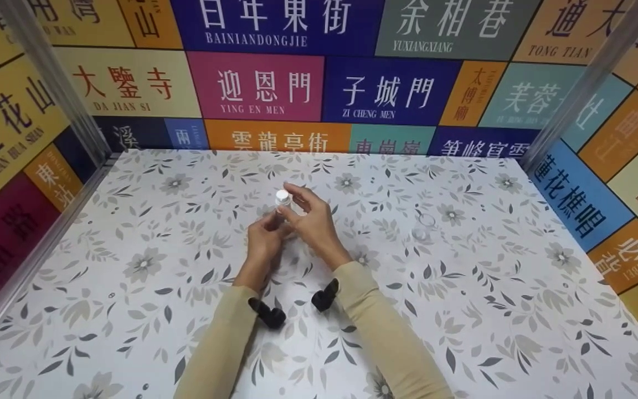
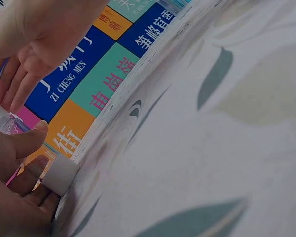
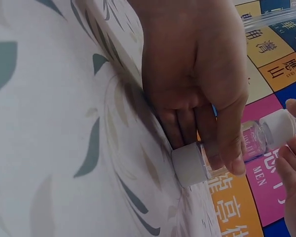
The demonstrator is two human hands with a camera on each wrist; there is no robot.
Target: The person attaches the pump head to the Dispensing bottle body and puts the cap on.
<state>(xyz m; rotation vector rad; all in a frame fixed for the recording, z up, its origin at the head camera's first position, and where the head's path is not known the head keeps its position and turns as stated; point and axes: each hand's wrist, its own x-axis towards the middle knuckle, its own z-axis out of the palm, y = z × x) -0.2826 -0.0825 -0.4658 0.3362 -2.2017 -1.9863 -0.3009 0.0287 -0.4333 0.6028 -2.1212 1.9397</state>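
Note:
A small clear bottle (image 3: 254, 140) stands upright over the table, with a white cap (image 1: 282, 195) on top and a white piece (image 3: 190, 165) at its bottom end. My left hand (image 1: 265, 241) grips the clear body, thumb on one side and fingers curled round the other. Above it, the thumb and fingers of my right hand (image 1: 314, 223) are around the cap. The white bottom end is close over the tabletop in both wrist views. Part of the clear body is hidden behind my left fingers.
A clear round container (image 1: 423, 228) stands on the floral-patterned table (image 1: 490, 316), to the right of my hands. Panels with printed signs (image 1: 263, 88) wall in the back and sides, with transparent posts (image 1: 585, 83) at the back corners.

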